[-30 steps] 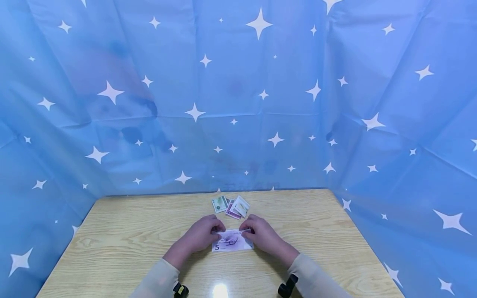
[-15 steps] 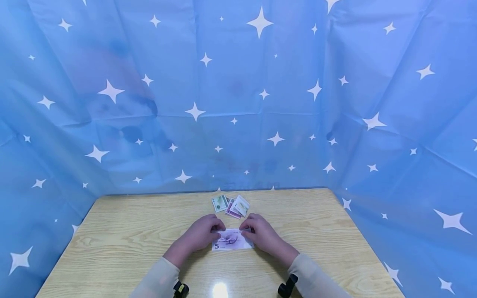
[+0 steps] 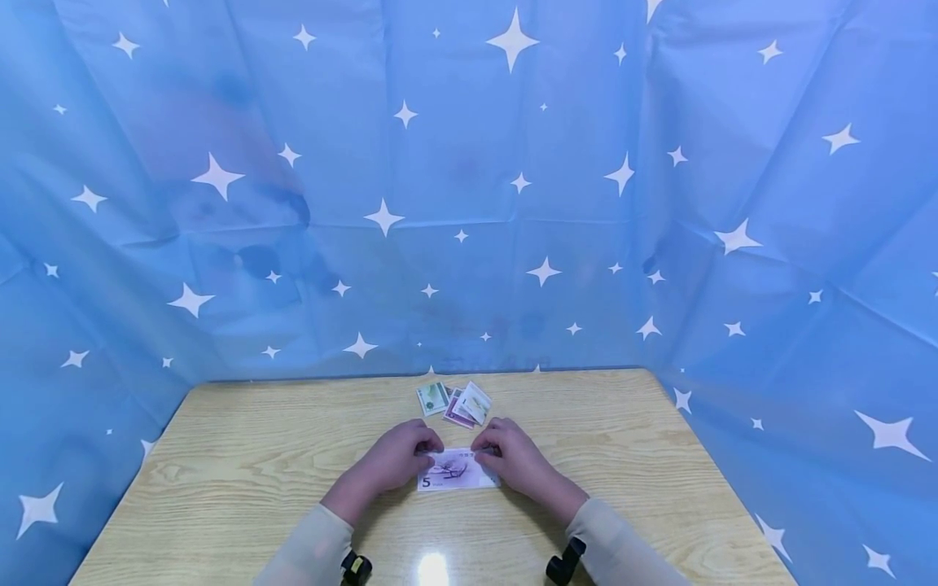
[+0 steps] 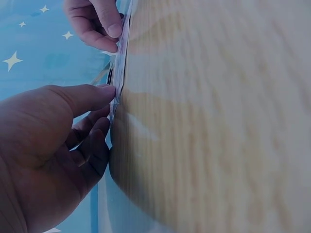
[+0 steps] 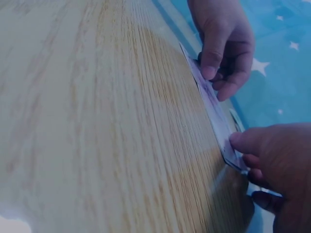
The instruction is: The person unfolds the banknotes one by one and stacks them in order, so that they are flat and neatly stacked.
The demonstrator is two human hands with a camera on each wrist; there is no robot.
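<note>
A purple banknote marked 5 (image 3: pixel 454 472) lies low over the table in front of the person, its long side running left to right. The left hand (image 3: pixel 399 456) pinches its left end, thumb on the printed face and fingers curled at the far edge. At the opposite end the right hand (image 3: pixel 516 460) pinches it likewise. From the right wrist view, the right thumb (image 5: pixel 245 141) presses the note's face near a corner. The left wrist view catches the note (image 4: pixel 119 82) almost edge-on, with the left thumb (image 4: pixel 92 97) against it.
Just beyond the hands lie several more notes: a green one (image 3: pixel 432 399), a purple one (image 3: pixel 456 413) and a pale one (image 3: pixel 474 402) overlapping it. The wooden table (image 3: pixel 256 464) ends at a blue star-patterned cloth (image 3: pixel 454 187) behind and at both sides.
The head view has shifted very slightly. Both hands and the banknote keep their places.
</note>
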